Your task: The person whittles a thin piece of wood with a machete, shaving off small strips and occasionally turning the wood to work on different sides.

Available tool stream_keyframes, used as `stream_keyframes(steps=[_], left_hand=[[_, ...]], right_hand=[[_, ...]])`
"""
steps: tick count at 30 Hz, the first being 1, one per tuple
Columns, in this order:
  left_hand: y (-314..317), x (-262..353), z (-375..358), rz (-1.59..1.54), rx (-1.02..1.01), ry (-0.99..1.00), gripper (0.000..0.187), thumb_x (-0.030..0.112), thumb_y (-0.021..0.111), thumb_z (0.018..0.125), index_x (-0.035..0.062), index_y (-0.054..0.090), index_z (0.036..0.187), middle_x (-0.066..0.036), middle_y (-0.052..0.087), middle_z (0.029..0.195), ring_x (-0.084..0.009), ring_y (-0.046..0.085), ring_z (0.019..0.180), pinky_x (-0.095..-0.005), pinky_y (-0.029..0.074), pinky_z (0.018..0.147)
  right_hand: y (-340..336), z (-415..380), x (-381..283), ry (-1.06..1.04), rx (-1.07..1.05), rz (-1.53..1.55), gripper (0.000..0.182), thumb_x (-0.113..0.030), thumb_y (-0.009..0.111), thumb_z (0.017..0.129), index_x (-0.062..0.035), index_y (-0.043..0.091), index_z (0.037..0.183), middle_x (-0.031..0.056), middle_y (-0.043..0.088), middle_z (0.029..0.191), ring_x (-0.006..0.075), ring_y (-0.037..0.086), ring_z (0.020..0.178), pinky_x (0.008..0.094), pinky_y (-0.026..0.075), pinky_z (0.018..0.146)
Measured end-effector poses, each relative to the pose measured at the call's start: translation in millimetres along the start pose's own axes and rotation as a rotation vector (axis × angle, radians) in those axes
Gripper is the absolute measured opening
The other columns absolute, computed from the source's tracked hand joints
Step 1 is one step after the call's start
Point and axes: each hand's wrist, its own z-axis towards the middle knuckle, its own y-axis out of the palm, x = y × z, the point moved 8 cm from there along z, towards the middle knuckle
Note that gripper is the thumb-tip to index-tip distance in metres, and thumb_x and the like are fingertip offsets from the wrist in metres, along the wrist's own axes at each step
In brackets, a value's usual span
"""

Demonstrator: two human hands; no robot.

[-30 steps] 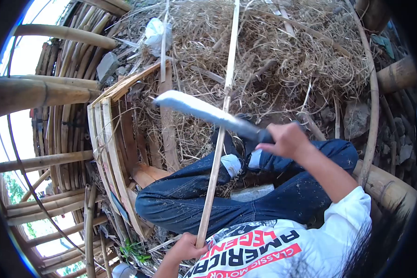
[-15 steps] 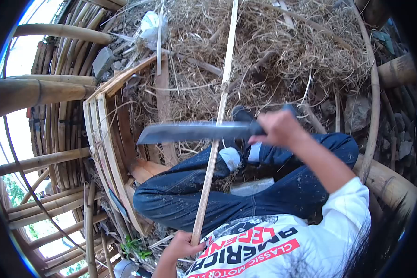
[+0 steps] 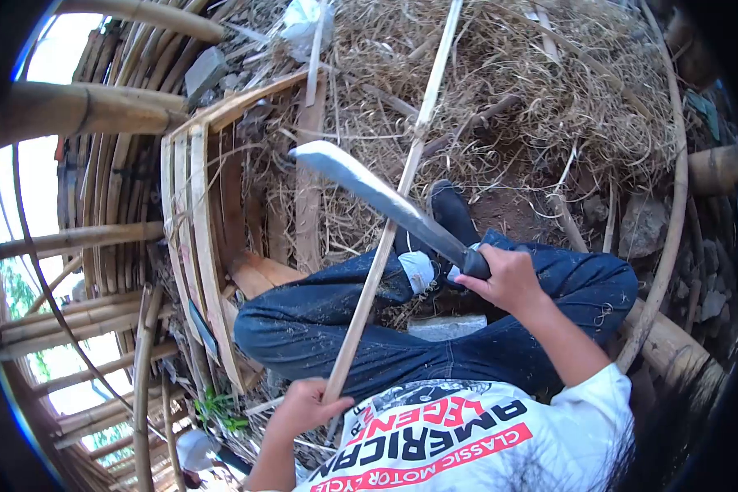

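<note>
My left hand (image 3: 307, 403), low in the view, is closed around the near end of a long pale bamboo strip (image 3: 366, 303). The strip slants up and away past my crossed legs to the top edge. My right hand (image 3: 504, 277) grips the black handle of a machete (image 3: 385, 201) above my right thigh. Its broad blade points to the upper left and crosses the strip near the handle end; whether they touch I cannot tell.
A wooden slatted crate (image 3: 195, 213) lies left of my legs. Curly shavings (image 3: 541, 115) cover the ground ahead. Bamboo poles (image 3: 82, 111) line the left side, and a curved pole (image 3: 672, 205) and stones (image 3: 644, 225) lie right. A grey block (image 3: 447, 328) sits between my legs.
The machete has swung from nearly level to slanting, its tip now higher, and my right hand has moved down. The view has shifted slightly. My left hand still holds the strip.
</note>
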Motion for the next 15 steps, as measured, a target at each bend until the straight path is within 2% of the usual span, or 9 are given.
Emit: stream_keyframes(steps=[1,2,4,6,7,9,12,14,15], left_hand=[[-6,3,0,0.022,0.100,0.082,0.036,0.027,0.083,0.074,-0.0028,0.063,0.069,-0.016,0.057,0.063,-0.0298,0.057,0.054,-0.0367,0.046,0.053],[-15,13,-3,0.184,0.180,0.160,0.033,0.026,0.080,0.077,-0.0021,0.062,0.073,-0.018,0.059,0.067,-0.0365,0.057,0.057,-0.0408,0.047,0.055],[-29,26,-11,0.329,0.334,0.130,0.029,0.022,0.075,0.081,-0.0014,0.058,0.084,-0.021,0.061,0.070,-0.0429,0.058,0.062,-0.0456,0.048,0.059],[-35,23,-16,0.277,0.395,-0.037,0.028,0.018,0.070,0.084,-0.0002,0.051,0.094,-0.023,0.060,0.071,-0.0453,0.060,0.068,-0.0490,0.048,0.061],[-34,23,-16,0.234,0.425,-0.043,0.028,0.018,0.068,0.086,0.0009,0.047,0.094,-0.024,0.059,0.069,-0.0461,0.061,0.069,-0.0495,0.048,0.060],[-33,33,-16,0.200,0.432,-0.052,0.030,0.019,0.069,0.085,0.0009,0.047,0.094,-0.023,0.059,0.068,-0.0449,0.061,0.066,-0.0486,0.048,0.058],[-27,47,-9,0.158,0.387,-0.044,0.037,0.025,0.073,0.083,0.0012,0.046,0.094,-0.021,0.058,0.063,-0.0412,0.062,0.059,-0.0459,0.047,0.052],[-13,54,1,0.030,0.293,0.026,0.043,0.028,0.078,0.079,0.0006,0.046,0.091,-0.014,0.052,0.062,-0.0287,0.057,0.052,-0.0375,0.043,0.050],[-7,58,7,-0.023,0.262,0.042,0.045,0.028,0.078,0.079,0.0007,0.045,0.093,-0.012,0.053,0.065,-0.0248,0.055,0.054,-0.0357,0.043,0.052]], right_hand=[[4,-7,-1,0.034,0.001,0.064,0.054,-0.057,0.072,0.078,-0.0040,0.061,0.082,0.0140,0.063,0.066,0.0337,0.065,0.061,0.0408,0.051,0.054],[11,-16,-7,0.012,-0.032,0.065,0.054,-0.057,0.072,0.078,-0.0040,0.061,0.082,0.0140,0.063,0.066,0.0337,0.065,0.061,0.0408,0.051,0.054],[20,-29,-4,0.142,0.015,0.170,0.054,-0.055,0.073,0.077,-0.0028,0.063,0.083,0.0153,0.063,0.066,0.0355,0.065,0.062,0.0418,0.050,0.054],[34,-43,-7,0.188,0.022,0.305,0.055,-0.053,0.076,0.076,-0.0008,0.063,0.085,0.0171,0.062,0.066,0.0395,0.064,0.064,0.0427,0.050,0.056],[37,-48,-13,0.186,-0.012,0.362,0.052,-0.049,0.079,0.075,-0.0007,0.063,0.086,0.0164,0.063,0.067,0.0378,0.065,0.063,0.0411,0.050,0.056],[40,-53,-26,0.168,-0.053,0.423,0.050,-0.046,0.082,0.074,-0.0005,0.063,0.086,0.0157,0.063,0.067,0.0361,0.066,0.063,0.0394,0.051,0.056],[31,-52,-40,0.252,-0.105,0.608,0.046,-0.037,0.086,0.071,-0.0004,0.063,0.086,0.0144,0.065,0.069,0.0304,0.067,0.062,0.0354,0.052,0.057],[18,-43,-49,0.201,-0.145,0.554,0.039,-0.028,0.087,0.072,-0.0003,0.064,0.087,0.0138,0.067,0.070,0.0265,0.069,0.062,0.0330,0.052,0.057],[14,-41,-51,0.193,-0.152,0.545,0.039,-0.028,0.087,0.072,-0.0003,0.064,0.087,0.0138,0.067,0.070,0.0265,0.069,0.062,0.0330,0.052,0.057]])
